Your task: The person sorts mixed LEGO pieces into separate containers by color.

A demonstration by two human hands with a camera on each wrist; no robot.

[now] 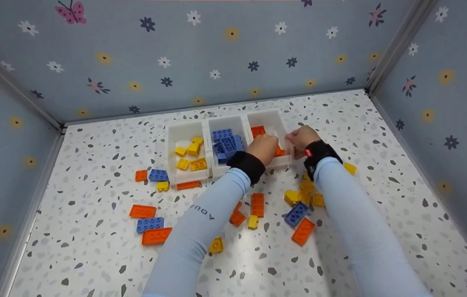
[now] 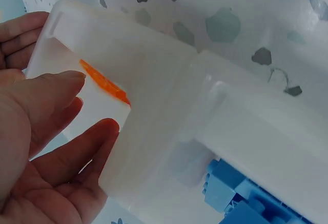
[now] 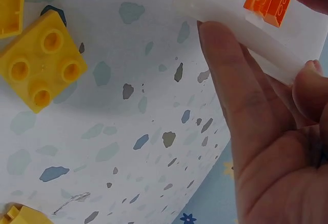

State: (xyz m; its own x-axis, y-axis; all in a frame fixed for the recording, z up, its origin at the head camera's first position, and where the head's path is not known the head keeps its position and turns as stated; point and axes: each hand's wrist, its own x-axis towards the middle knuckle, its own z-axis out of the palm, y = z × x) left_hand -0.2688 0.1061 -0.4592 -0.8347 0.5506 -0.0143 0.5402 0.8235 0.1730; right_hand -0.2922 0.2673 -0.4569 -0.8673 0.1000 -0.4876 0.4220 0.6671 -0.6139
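Observation:
A white three-compartment tray sits toward the back. My left hand reaches into its right compartment, thumb and fingers apart with nothing visible between them. An orange brick lies in that compartment, close to the left fingertips. My right hand grips the tray's right wall, with the thumb at the rim and fingers along the outside. Blue bricks are piled in the middle compartment, and several yellow bricks lie in the left one. Another orange brick rests at the back of the right compartment.
Loose bricks lie on the speckled table in front of the tray. An orange brick and a blue brick are at left; yellow bricks lie near the right forearm. Flower-patterned panels enclose the back and sides.

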